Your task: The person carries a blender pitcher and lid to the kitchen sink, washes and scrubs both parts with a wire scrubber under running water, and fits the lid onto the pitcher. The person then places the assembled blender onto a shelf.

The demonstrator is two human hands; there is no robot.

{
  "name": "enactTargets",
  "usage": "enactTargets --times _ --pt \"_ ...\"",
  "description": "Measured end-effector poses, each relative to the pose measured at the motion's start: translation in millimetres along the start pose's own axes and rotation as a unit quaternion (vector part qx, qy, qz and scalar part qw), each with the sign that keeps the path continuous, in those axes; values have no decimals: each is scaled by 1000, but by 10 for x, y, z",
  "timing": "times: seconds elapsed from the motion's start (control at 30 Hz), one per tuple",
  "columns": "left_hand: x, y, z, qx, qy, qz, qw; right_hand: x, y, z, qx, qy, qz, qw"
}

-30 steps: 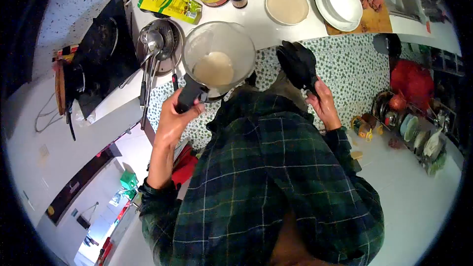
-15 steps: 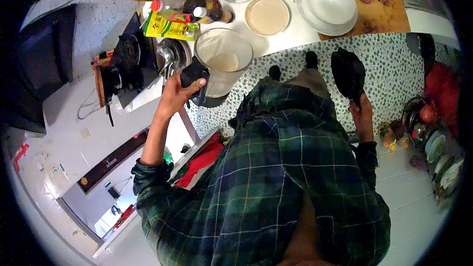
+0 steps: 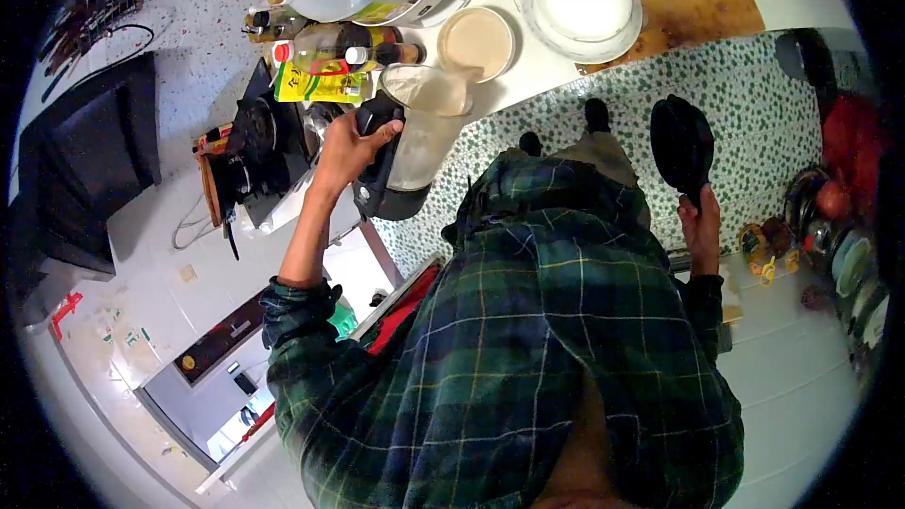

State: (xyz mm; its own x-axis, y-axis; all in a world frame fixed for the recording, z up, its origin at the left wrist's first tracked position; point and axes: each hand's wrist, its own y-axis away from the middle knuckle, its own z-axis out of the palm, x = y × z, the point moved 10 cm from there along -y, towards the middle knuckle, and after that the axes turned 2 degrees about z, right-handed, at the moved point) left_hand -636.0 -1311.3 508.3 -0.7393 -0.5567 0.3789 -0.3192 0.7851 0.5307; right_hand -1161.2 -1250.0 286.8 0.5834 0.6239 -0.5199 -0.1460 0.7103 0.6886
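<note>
My left hand [image 3: 351, 153] is closed round the black handle of a clear blender jug [image 3: 421, 146]. The jug is tilted, its mouth towards a bowl of beige liquid [image 3: 476, 42] on the counter. Beige liquid runs from the jug's lip into this bowl, and a cloudy coating shows on the jug's walls. Off to the right, over the floor, my right hand [image 3: 700, 226] grips a black lid [image 3: 681, 143] by its narrow lower end. That lid is well apart from the counter.
A white bowl [image 3: 583, 8] stands right of the beige one, beside a wooden board [image 3: 702, 19]. Several bottles [image 3: 344, 42] and a yellow packet [image 3: 320, 85] crowd the counter's left side. Dark cookware [image 3: 250, 151] lies beyond my left hand. Stacked dishes [image 3: 853, 273] are at far right.
The jug has tilted further towards the beige bowl, and liquid now flows from its lip. The black lid has turned slightly in my right hand. The whole view has shifted a little.
</note>
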Motion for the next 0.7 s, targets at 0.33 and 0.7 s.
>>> enactTargets --times 0.33,0.7 --pt "263 -41 -121 23 -61 45 997 -32 58 -56 6 -8 -10 1000" --pt "453 -94 -252 19 -52 37 998 -19 35 -169 -15 -15 -17 1000"
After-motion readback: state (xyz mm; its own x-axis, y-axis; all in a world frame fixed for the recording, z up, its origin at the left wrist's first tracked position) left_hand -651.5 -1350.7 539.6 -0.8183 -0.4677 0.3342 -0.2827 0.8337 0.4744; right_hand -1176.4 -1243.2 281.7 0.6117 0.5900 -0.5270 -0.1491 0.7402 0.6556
